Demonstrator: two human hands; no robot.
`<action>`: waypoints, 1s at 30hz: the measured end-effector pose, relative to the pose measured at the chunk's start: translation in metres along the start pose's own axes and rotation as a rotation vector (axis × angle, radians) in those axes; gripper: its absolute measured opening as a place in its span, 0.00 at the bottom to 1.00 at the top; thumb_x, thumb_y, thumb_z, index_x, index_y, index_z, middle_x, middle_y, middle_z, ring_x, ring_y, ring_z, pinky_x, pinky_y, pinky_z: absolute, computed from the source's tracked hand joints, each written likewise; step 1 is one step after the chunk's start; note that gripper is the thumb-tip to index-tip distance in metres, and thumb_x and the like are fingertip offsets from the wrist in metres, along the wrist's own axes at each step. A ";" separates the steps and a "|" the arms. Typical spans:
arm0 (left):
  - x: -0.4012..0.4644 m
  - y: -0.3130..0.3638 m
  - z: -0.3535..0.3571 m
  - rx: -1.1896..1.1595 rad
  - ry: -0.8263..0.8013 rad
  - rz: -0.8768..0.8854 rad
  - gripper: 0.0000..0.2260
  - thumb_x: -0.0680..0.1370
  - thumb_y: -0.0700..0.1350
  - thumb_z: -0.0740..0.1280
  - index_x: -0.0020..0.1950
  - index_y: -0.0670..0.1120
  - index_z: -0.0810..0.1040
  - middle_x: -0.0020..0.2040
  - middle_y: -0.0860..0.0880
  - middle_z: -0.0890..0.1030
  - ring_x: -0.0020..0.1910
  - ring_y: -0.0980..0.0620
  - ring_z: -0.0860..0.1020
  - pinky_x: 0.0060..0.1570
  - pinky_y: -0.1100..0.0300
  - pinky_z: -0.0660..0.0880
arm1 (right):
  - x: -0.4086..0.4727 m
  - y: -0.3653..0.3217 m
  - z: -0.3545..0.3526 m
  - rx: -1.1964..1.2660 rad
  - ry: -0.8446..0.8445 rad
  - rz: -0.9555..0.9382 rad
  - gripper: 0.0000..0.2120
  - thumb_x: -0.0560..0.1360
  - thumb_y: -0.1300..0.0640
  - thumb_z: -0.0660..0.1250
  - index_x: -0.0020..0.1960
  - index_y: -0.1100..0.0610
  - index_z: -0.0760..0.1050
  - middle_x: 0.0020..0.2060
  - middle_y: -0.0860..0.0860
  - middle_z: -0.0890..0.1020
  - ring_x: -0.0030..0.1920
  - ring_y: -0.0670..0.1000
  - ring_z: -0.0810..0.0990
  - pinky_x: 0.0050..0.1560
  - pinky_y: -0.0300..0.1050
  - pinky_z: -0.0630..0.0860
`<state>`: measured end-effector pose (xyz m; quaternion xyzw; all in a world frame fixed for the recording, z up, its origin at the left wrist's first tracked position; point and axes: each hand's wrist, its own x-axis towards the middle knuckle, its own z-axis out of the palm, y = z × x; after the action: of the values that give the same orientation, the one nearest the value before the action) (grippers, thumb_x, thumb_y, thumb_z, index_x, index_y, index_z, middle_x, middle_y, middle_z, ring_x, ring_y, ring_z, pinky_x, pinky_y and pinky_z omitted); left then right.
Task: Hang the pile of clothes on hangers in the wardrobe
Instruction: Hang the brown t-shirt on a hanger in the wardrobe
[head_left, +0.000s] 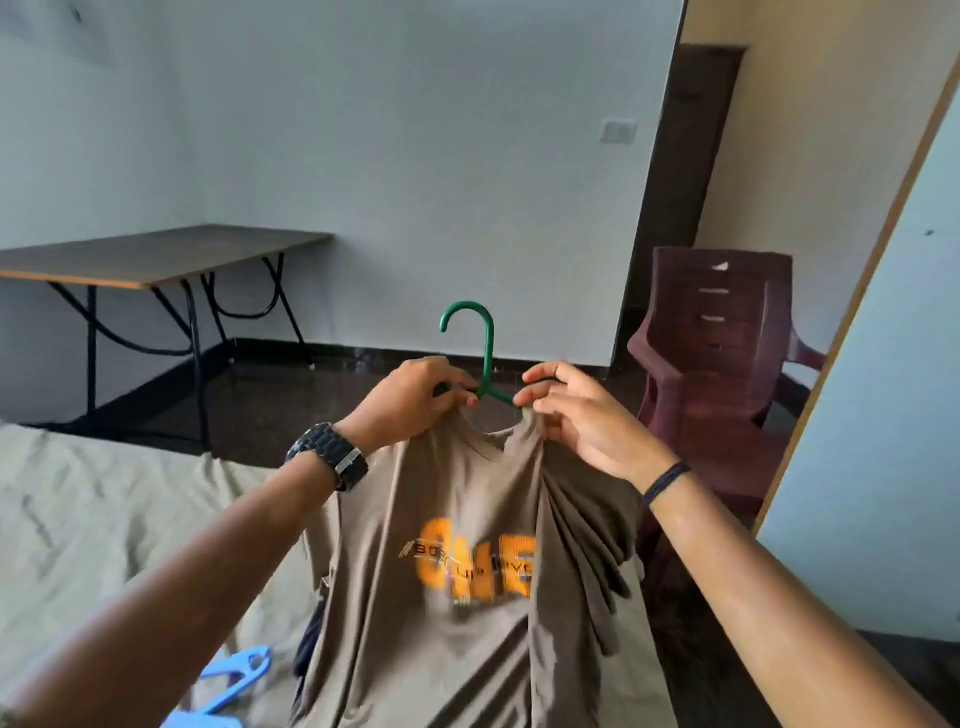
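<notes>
Broadly, a pale grey wall (415, 156) fills the background, with a white switch plate (618, 130) on it near a dark doorway (685, 156). Below and to the left lies the bed (104, 519), covered in a wrinkled beige sheet. Against the far left wall stands a folding table whose brown tabletop (156, 254) rests on black metal legs. At the right, a maroon plastic chair (717, 353) stands on the dark floor, beside a pale panel with a wooden edge (857, 389).

Held up at centre is the brown T-shirt (467, 597), with an orange print across the chest; the lettering is blurred. It hangs down in front of the bed, its right shoulder bunched into folds. The green hanger (485, 358) sits in the neck opening, hook upright above the collar, arms mostly hidden by fabric and hands.

The left hand (410, 400), with a black watch (330, 454) on its wrist, has its fingers curled round the collar and the hanger's arm. The right hand (576, 410), wearing a dark wristband (665, 480), pinches the other side of the collar against the hanger.

At the lower left edge, a light blue hanger (228, 686) lies on the bed, next to a dark garment (309, 639) partly hidden behind the shirt.
</notes>
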<state>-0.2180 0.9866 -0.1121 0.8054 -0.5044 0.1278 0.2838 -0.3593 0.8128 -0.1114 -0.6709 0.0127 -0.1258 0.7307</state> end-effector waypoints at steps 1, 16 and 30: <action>0.004 0.005 -0.008 0.021 0.034 0.011 0.10 0.76 0.50 0.68 0.55 0.50 0.83 0.42 0.57 0.74 0.43 0.54 0.75 0.45 0.58 0.72 | -0.005 -0.010 -0.005 -0.062 -0.053 0.022 0.13 0.78 0.73 0.55 0.54 0.59 0.70 0.43 0.56 0.79 0.35 0.50 0.77 0.34 0.39 0.76; 0.043 0.088 -0.093 0.130 0.350 0.156 0.07 0.78 0.49 0.67 0.53 0.52 0.82 0.48 0.52 0.75 0.45 0.54 0.75 0.45 0.56 0.72 | -0.032 -0.152 -0.034 -1.335 0.146 -0.046 0.11 0.70 0.53 0.76 0.50 0.53 0.81 0.37 0.47 0.79 0.36 0.46 0.77 0.35 0.37 0.75; 0.063 0.112 -0.120 -0.052 0.426 0.186 0.05 0.77 0.43 0.68 0.51 0.48 0.83 0.42 0.51 0.72 0.43 0.52 0.74 0.44 0.67 0.67 | -0.051 -0.220 -0.045 -1.011 0.116 -0.189 0.13 0.68 0.67 0.75 0.52 0.61 0.81 0.36 0.51 0.83 0.35 0.43 0.80 0.43 0.31 0.75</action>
<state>-0.2787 0.9729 0.0525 0.7027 -0.5083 0.3074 0.3916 -0.4540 0.7646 0.0931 -0.9302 0.0517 -0.2066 0.2990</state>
